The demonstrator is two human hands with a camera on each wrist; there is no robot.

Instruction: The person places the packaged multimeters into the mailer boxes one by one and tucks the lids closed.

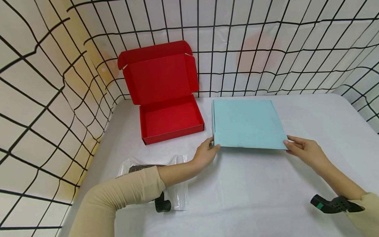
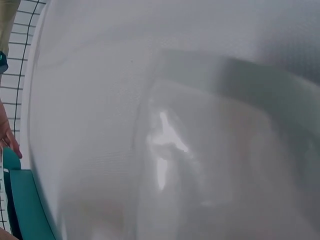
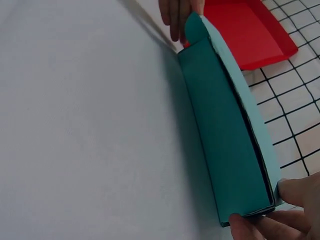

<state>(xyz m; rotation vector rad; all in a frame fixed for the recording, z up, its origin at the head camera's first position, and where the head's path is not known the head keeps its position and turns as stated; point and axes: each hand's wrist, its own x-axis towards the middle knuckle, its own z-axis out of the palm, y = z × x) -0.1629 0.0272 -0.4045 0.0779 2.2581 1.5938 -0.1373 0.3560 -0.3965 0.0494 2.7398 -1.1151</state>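
Between left hand (image 1: 206,152) and right hand (image 1: 305,150), gripped at near corners: flat light-blue cardboard box (image 1: 248,123), lengthwise from hand to hand.

In the head view, the desk (image 1: 251,204) is lit brightly and evenly, apparently from above; a soft shadow is cast along the near side of the light-blue box (image 1: 248,121). The black grid (image 1: 214,25) is bowed and stretched toward the left and right edges. Both wrist views are rendered dimmer and greyer. In the left one, the clear bag (image 2: 205,150) is blurred and streaked with white glare; in the right one, the box's near side is left in shade.
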